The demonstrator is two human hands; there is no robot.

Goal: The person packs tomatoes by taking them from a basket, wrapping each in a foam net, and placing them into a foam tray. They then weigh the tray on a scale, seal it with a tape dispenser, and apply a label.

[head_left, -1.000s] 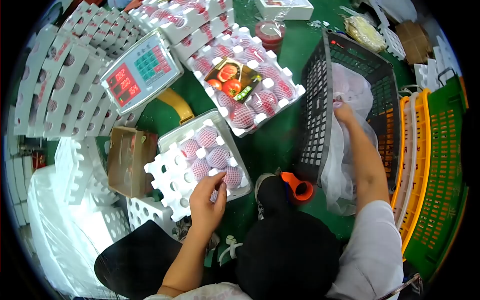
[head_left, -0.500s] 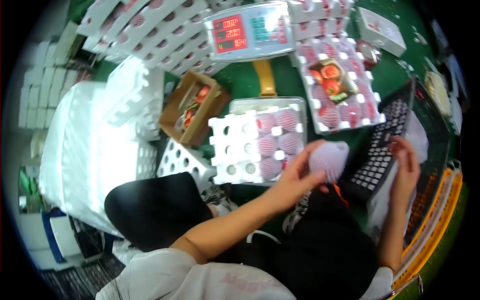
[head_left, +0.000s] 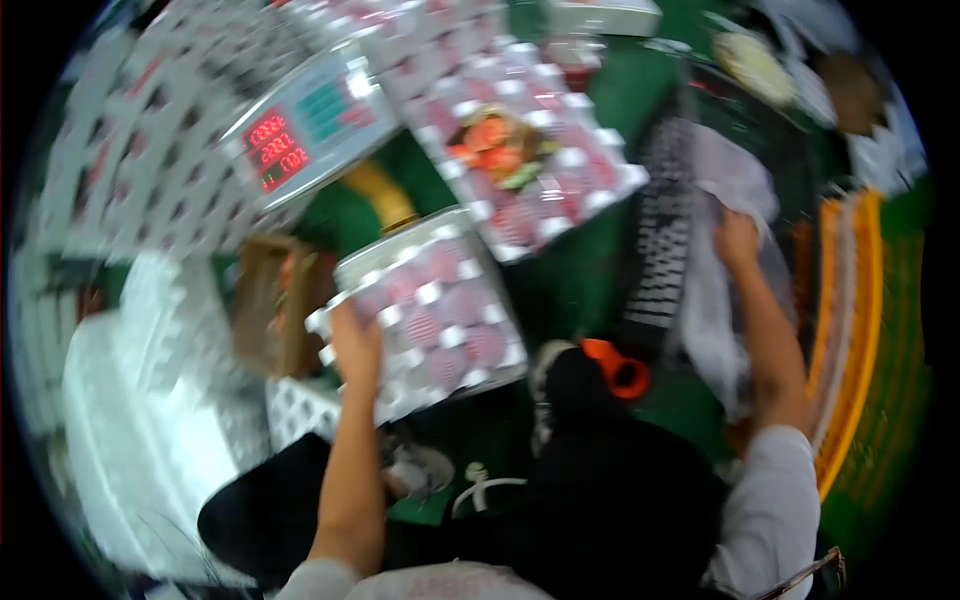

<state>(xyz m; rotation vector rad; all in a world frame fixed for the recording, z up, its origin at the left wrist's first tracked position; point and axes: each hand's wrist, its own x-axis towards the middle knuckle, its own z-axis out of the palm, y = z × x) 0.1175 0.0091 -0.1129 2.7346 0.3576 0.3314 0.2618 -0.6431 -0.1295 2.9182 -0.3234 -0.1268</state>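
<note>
Blurred view from above. On my left, a digital scale (head_left: 305, 135) sits behind a white foam tray (head_left: 425, 315) with netted fruit in most of its pockets; a few at its near left edge look empty. My left hand (head_left: 355, 345) rests there, fingers too smeared to read. Far right, my right hand (head_left: 737, 238) reaches into the plastic-lined black crate (head_left: 665, 240), grip unclear.

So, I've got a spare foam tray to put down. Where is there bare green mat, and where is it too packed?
One bare strip of green mat runs between the foam tray on the scale pan and the black crate. A smaller patch lies under the scale's display, beside its yellow neck. The left side is stacked with white foam trays, and coloured crates fill the right.
</note>
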